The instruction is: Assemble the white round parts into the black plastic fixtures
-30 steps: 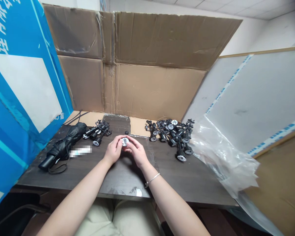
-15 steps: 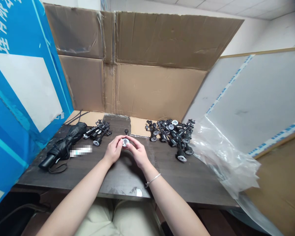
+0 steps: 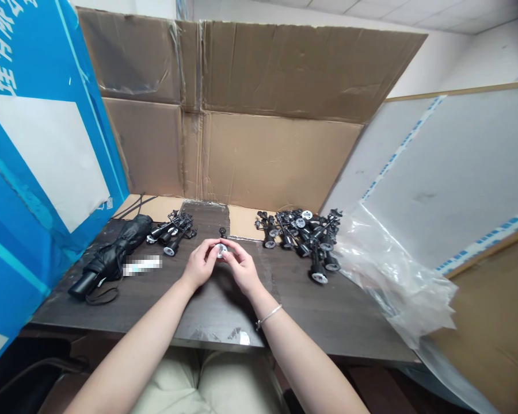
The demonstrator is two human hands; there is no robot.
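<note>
Both my hands are closed on one slim black part with a round white end, above the middle of the table. My left hand grips it from the left, and my right hand from the right. The thumbs press near the white end, which faces me. Behind the fingertips its small black tip sticks out. My fingers hide most of its body. Similar black parts with flared white ends lie in a small pile at left and a larger pile at right.
A folded black umbrella lies on the dark table at left, beside a blurred white strip. Cardboard stands at the back, a blue panel on the left. Crumpled clear plastic covers the right edge.
The white end has shifted very slightly to the right, and my thumbs have moved a little on it. Both hands keep their hold; the piles look the same.
</note>
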